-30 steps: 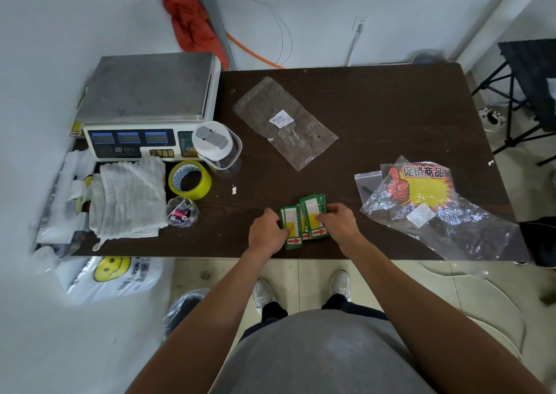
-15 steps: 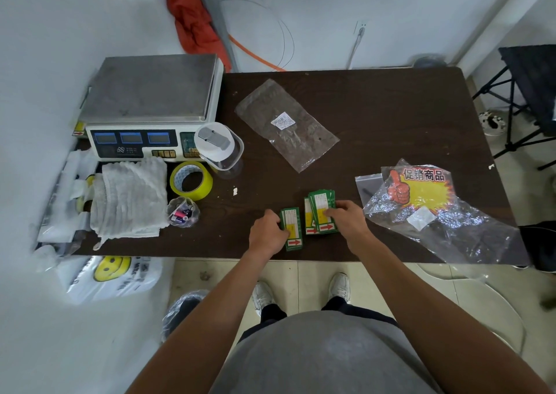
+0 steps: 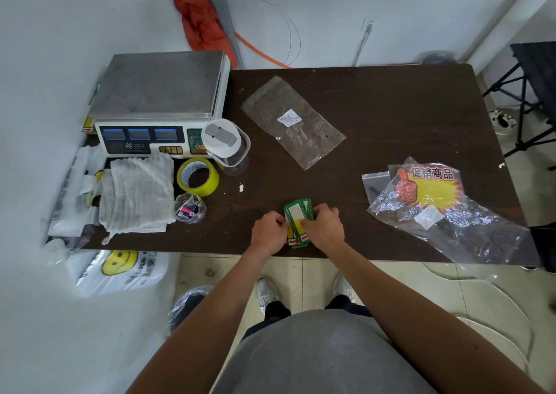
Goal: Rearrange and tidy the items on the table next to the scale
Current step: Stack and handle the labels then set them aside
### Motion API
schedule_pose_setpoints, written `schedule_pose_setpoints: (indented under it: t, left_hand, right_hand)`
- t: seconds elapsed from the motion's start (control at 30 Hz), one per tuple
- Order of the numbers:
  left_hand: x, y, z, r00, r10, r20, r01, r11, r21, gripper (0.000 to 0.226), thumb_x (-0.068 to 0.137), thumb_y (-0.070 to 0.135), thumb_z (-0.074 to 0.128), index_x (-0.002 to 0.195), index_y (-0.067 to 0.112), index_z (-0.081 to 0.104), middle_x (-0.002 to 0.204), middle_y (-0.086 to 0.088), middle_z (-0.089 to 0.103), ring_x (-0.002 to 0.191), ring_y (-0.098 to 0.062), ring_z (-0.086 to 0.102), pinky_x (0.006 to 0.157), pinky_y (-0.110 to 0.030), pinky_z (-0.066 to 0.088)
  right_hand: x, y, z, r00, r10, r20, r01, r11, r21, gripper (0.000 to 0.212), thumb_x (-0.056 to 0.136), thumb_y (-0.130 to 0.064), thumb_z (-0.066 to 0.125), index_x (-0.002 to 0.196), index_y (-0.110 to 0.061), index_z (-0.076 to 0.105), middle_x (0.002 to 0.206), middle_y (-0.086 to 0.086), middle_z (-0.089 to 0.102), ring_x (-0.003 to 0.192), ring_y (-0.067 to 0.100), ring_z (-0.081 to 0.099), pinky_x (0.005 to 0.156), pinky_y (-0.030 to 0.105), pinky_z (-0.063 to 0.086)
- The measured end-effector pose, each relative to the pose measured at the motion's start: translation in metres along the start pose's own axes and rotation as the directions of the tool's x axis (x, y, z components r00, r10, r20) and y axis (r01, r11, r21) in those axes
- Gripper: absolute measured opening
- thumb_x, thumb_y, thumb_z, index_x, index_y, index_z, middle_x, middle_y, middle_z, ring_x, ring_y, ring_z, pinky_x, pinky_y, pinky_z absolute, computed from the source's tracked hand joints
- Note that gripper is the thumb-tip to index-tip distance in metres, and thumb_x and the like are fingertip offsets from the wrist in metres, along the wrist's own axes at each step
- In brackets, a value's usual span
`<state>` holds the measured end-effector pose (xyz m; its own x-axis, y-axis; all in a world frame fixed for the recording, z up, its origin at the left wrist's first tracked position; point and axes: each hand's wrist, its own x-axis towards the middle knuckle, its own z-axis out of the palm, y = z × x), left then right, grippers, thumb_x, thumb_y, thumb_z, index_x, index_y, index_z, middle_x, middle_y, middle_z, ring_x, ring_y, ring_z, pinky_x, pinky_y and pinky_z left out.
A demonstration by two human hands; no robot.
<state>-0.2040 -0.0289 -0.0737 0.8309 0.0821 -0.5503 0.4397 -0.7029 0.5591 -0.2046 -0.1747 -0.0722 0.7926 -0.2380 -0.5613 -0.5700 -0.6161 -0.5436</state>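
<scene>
Head view: sign (image 3: 436, 189) reads 促销商品.

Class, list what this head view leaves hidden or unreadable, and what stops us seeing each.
Head view throughout.
Green cards: their number, covered by the left hand and right hand.
Scale display: digits too small.
Clear bag label: print too small.
White bags beside the towel: blurred.

The table (image 3: 391, 108) has a dark, matt wood-grain top. The scale (image 3: 156, 83) carries a dull, scuffed metal plate over a white plastic body. The towel (image 3: 138, 198) is rough, ribbed white cloth. The tape roll (image 3: 197, 177) is glossy yellow. The jar (image 3: 225, 144) is clear plastic with a smooth white lid. The flat bag (image 3: 293, 121) and the crumpled bag (image 3: 469, 228) are thin, shiny film. The cards (image 3: 296, 222) look like smooth printed paper.
</scene>
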Motion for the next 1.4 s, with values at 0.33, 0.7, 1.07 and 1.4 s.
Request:
schedule_pose_setpoints:
  t: [0.33,0.7,1.07,1.4]
  left_hand:
    - [0.0,0.007,-0.003,0.997,-0.076,0.031,0.076,0.997,-0.013,0.012,0.092,0.026,0.061,0.099,0.022,0.07,0.092,-0.006,0.076,0.087,-0.026,0.073,0.083,-0.04,0.06]
    - [0.001,0.009,-0.007,0.968,-0.203,0.148,0.239,0.924,-0.299,0.022,0.096,0.007,0.05,0.1,0.008,0.071,0.097,-0.015,0.074,0.077,-0.025,0.075,0.071,-0.039,0.064]
    - [0.009,0.022,-0.015,0.994,-0.105,-0.012,0.099,0.962,-0.253,0.054,0.09,0.069,0.033,0.105,0.024,0.059,0.097,-0.003,0.069,0.091,-0.026,0.07,0.09,-0.048,0.056]
    - [-0.001,0.026,-0.007,0.998,0.067,0.012,-0.067,0.998,-0.003,0.064,0.091,0.071,0.034,0.124,0.023,0.06,0.095,0.0,0.072,0.088,-0.021,0.072,0.089,-0.045,0.055]
  right_hand:
    - [-0.003,-0.007,0.013,0.981,0.173,0.092,-0.189,0.962,0.198,0.042,0.082,-0.028,0.072,0.117,-0.008,0.062,0.104,0.009,0.07,0.091,0.025,0.07,0.081,0.04,0.06]
    - [-0.002,-0.01,0.006,0.984,0.006,0.177,-0.035,0.987,0.158,0.036,0.086,-0.028,0.072,0.115,-0.014,0.056,0.105,0.006,0.067,0.094,0.023,0.067,0.082,0.04,0.058]
    - [0.001,-0.018,-0.036,0.92,-0.379,0.097,0.387,0.845,-0.369,0.039,0.094,-0.041,0.061,0.127,-0.026,0.048,0.11,-0.001,0.066,0.087,0.017,0.06,0.068,0.031,0.043]
    - [0.017,0.0,-0.045,0.795,-0.573,0.2,0.57,0.591,-0.571,0.042,0.094,-0.031,0.06,0.133,-0.022,0.045,0.122,0.005,0.06,0.112,0.024,0.057,0.091,0.036,0.046]
